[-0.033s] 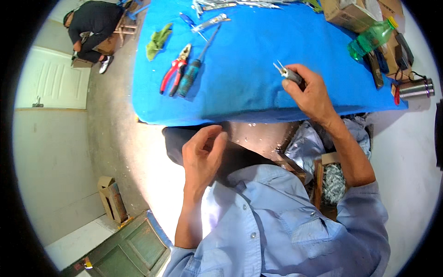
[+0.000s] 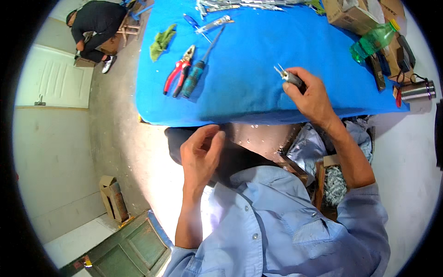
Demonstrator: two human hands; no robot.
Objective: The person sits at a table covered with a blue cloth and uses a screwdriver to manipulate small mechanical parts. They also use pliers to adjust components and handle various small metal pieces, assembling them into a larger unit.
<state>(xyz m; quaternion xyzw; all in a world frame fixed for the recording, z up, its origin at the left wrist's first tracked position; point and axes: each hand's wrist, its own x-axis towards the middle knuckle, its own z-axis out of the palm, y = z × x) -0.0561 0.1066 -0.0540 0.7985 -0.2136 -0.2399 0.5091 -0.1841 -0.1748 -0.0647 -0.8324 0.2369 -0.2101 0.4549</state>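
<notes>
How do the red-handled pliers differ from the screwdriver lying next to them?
The red-handled pliers have two spread red grips and short jaws; the screwdriver has one teal handle and a long thin shaft. The pliers are shorter overall. Both lie untouched on the blue table cover, pointing away from the person.

Light-blue button shirt [image 2: 295,221], sleeves rolled up.

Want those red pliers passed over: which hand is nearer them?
Left, narrowly. The left hand hangs below the pliers, off the table edge; the right hand is over the table, far to their right.

No visible change between the two moments.
</notes>
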